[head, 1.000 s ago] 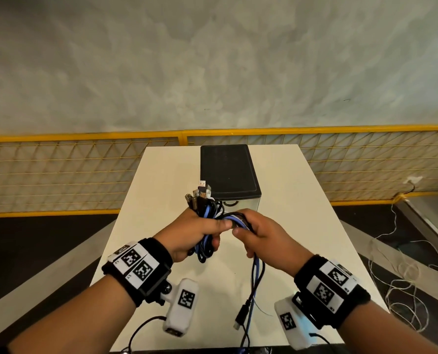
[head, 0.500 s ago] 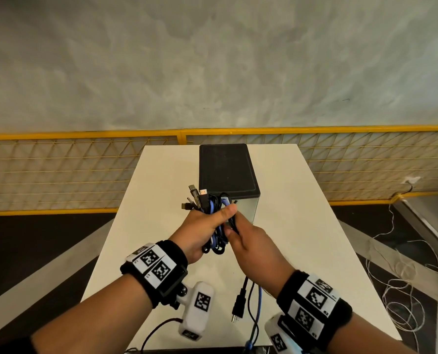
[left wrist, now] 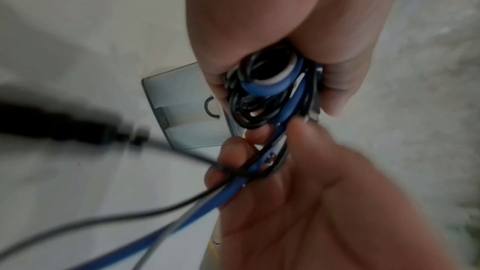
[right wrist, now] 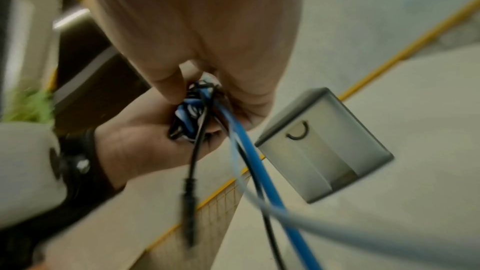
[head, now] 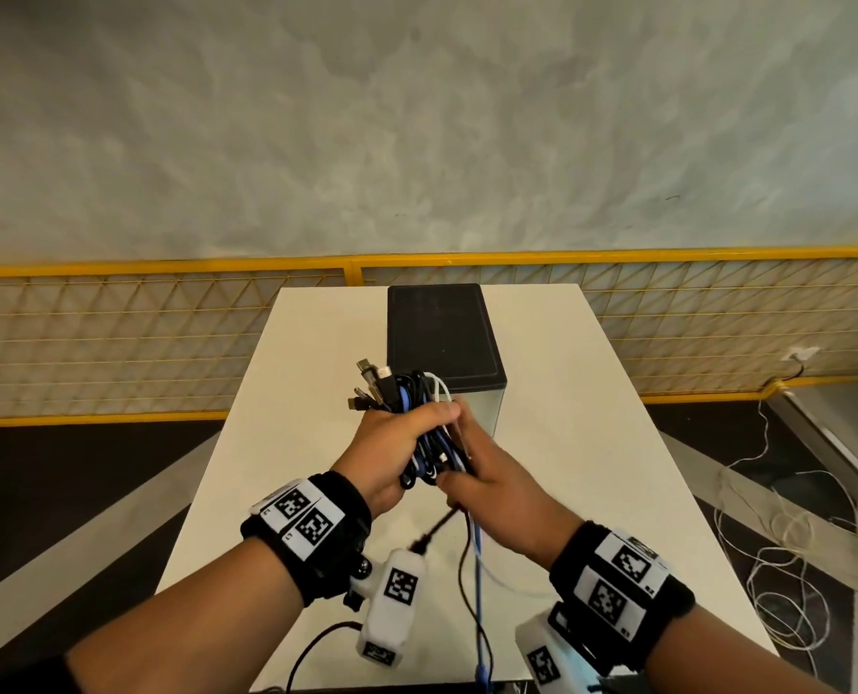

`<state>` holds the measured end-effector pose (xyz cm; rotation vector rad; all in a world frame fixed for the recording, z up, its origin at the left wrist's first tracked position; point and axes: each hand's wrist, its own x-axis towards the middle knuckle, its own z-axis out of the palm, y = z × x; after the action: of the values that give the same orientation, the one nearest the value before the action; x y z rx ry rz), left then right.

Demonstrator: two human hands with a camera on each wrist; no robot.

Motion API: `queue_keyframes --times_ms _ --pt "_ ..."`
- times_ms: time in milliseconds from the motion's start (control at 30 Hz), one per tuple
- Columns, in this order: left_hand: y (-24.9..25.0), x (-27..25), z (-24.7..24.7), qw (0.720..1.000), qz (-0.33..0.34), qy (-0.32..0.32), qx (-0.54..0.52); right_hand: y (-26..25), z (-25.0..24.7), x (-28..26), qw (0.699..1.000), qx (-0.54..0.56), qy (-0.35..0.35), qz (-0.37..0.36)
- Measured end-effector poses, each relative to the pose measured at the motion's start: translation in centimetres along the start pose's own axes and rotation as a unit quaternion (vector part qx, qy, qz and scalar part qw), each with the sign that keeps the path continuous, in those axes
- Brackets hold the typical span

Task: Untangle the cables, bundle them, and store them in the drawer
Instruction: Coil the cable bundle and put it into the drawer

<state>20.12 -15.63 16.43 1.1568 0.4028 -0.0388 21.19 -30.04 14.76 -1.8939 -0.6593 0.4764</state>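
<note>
- The white counter [head: 592, 443] carries a small drawer box [head: 444, 333] with a black top; its front drawer [right wrist: 324, 151] is shut, contents hidden.
- The left hand [head: 391, 443] is clenched around the coiled cable bundle [head: 406, 393], held above the counter, plugs poking upward.
- The right hand [head: 497, 488] pinches the loose cable ends [head: 477, 568] hanging below the bundle.

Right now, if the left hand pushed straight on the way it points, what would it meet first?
Likely the drawer box. The left hand grips the cable bundle and points away from the body over the table, and the box stands just beyond; the gap between them is unclear.
</note>
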Motion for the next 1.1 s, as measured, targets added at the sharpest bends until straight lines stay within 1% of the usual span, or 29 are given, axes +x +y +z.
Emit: queue_keyframes --times_ms 67,133,200,300,433,567,633,733,800,900,1000,1100 --pt "0.2 0.3 0.0 0.999 0.015 0.018 -0.046 0.5 -0.3 -0.2 0.997 0.075 0.019 0.023" --pt "0.3 0.7 -0.2 0.996 0.020 0.029 -0.083 0.7 -0.4 -0.4 0.997 0.076 0.007 -0.002" --pt "0.3 0.8 -0.3 0.996 0.023 0.026 -0.084 0.9 0.0 -0.7 0.997 0.066 0.013 -0.023" --pt "0.3 0.6 -0.3 0.997 0.024 0.001 -0.068 0.9 0.7 -1.1 0.995 0.067 0.069 -0.018" --pt "0.5 0.4 -0.8 0.997 0.015 -0.046 -0.054 0.6 0.7 -1.1 0.991 0.089 0.098 0.006" --pt "0.4 0.1 -1.6 0.995 0.003 -0.094 -0.023 0.3 0.3 -0.9 0.993 0.077 0.070 0.052" --pt "0.5 0.0 -1.8 0.992 -0.008 -0.129 -0.007 0.1 0.1 -0.9 0.994 0.061 0.050 0.078" --pt "0.8 -0.4 -2.0 0.986 -0.020 -0.164 -0.015 -0.1 -0.2 -1.0 0.995 0.034 0.007 0.093" --pt "0.7 -0.5 -1.9 0.988 -0.012 -0.157 0.001 -0.2 -0.4 -1.0 0.994 0.035 -0.009 0.106" --pt "0.4 -0.5 -1.4 0.991 0.001 -0.132 0.029 -0.3 -0.4 -1.2 0.989 0.075 -0.025 0.123" --pt "0.2 -0.4 -0.7 0.998 0.008 -0.062 0.015 -0.2 0.1 -1.5 0.987 0.104 -0.026 0.122" --pt "0.1 -0.1 -0.2 1.000 0.013 0.003 -0.019 0.1 0.4 -1.4 0.991 0.075 -0.044 0.097"
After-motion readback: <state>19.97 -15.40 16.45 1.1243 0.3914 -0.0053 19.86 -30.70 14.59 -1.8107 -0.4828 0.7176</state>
